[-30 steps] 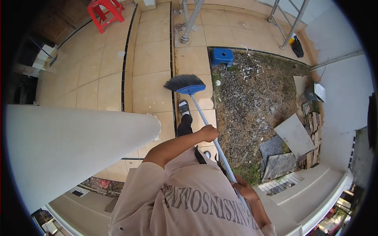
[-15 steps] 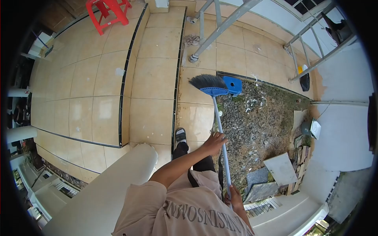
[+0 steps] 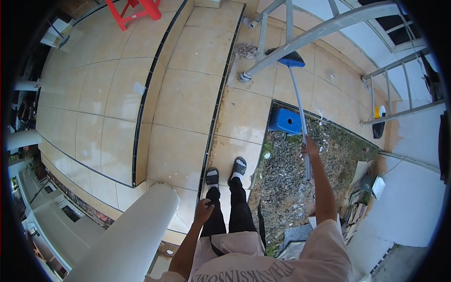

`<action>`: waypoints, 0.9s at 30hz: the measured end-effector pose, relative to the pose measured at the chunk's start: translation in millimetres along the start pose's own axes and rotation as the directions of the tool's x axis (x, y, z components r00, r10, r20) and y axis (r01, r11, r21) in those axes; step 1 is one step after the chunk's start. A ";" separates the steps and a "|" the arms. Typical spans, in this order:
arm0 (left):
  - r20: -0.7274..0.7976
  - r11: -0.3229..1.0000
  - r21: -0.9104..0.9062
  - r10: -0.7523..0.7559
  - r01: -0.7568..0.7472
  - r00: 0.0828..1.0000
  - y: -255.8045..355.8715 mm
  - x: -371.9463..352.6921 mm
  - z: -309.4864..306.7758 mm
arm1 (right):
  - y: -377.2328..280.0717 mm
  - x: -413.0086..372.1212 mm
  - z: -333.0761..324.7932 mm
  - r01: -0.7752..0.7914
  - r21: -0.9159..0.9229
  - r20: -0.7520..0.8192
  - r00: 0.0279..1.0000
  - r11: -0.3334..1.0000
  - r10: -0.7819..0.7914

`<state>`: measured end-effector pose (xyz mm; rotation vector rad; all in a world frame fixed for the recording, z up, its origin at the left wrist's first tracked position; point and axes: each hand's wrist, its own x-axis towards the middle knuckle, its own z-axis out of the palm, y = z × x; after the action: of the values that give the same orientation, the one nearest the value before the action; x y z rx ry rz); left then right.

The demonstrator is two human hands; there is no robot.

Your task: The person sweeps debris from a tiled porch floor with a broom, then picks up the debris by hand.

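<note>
Stool of red plastic (image 3: 151, 10) stands at the upper left, on the raised tiled floor (image 3: 94, 94), and lower down there is a white pillar (image 3: 134, 230). Next comes the left hand (image 3: 203, 211), which has just left the broom; its grip is loosely open beside the leg, with nothing seen in it. Two feet in dark sandals (image 3: 212, 177) are on the lower tiles. Further to the right, the blue stool (image 3: 285, 121) is at the corner of the gravel patch (image 3: 284, 174). The broom head (image 3: 292, 59) has moved farther out, past this stool, and it lies now on the tiles, partly hidden behind the metal ladder (image 3: 319, 38). Its stick (image 3: 299, 96) runs back over the gravel to the right hand (image 3: 310, 147), whose grip is closed around it near the end. So one hand alone now guides the broom, with a longer reach. At the far right, a black bag (image 3: 378, 130) is near the wall.
</note>
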<state>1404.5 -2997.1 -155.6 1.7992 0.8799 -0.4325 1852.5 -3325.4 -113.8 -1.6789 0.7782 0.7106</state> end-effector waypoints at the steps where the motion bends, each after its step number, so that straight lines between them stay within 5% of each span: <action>1: 0.011 0.996 -0.019 -0.087 0.087 0.996 -10.5 0.4 2.8 | -13.1 35.3 5.1 0.024 -0.021 0.030 0.999 0.999 -0.024; 2: -0.031 0.980 -0.122 -0.160 0.155 0.987 -22.6 -1.6 6.7 | -23.4 70.7 8.7 0.027 -0.019 0.073 0.997 0.999 -0.026; 6: -0.158 0.946 -0.070 -0.323 0.316 0.933 -45.0 -6.3 11.4 | -71.1 136.0 51.2 0.047 -0.007 0.175 0.983 0.999 -0.045; 10: -0.096 0.939 -0.093 -0.339 0.330 0.936 -42.2 -5.6 21.5 | -96.3 193.0 93.6 0.131 -0.047 0.279 0.953 0.990 -0.113; 14: -0.053 0.933 -0.204 -0.312 0.296 0.949 -36.6 5.3 40.3 | -123.3 222.0 129.0 0.092 -0.205 0.205 0.978 0.974 -0.049; 23: 0.041 0.894 -0.179 -0.411 0.411 0.911 -7.8 21.2 53.3 | -148.5 250.2 49.0 -0.033 -0.516 0.164 0.977 0.856 0.137; 27: 0.053 0.911 -0.154 -0.378 0.382 0.924 4.0 29.2 51.0 | -155.8 230.4 28.4 0.042 -0.667 0.122 0.991 0.744 0.054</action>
<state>1432.5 -3033.8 -192.2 1.4706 1.2213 -0.6088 2113.5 -3300.7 -210.7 -2.2418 0.4411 1.1971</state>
